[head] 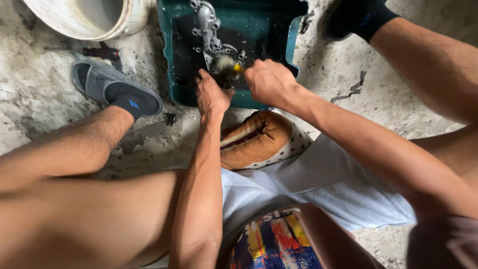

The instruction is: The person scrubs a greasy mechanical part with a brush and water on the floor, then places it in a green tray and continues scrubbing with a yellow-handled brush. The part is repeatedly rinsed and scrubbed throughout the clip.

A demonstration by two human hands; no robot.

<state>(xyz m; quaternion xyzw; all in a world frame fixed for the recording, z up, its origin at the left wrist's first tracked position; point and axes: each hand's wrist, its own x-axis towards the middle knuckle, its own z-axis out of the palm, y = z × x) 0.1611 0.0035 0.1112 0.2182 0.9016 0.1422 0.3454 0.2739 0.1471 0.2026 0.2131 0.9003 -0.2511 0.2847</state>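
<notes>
A grey cast-metal engine part (209,30) lies in dark liquid inside a teal plastic tub (294,45) on the concrete floor in front of me. My left hand (211,94) grips the part's near end at the tub's front edge. My right hand (269,79) is closed on a brush with pale bristles and a yellow band (229,65), its bristles pressed against the part. The handle is hidden in my fist.
A white bucket (94,20) stands at the top left, with a dark-handled tool (99,51) on the floor below it. My feet in grey slippers (114,89) flank the tub. A brown cushion seat (256,142) sits between my legs.
</notes>
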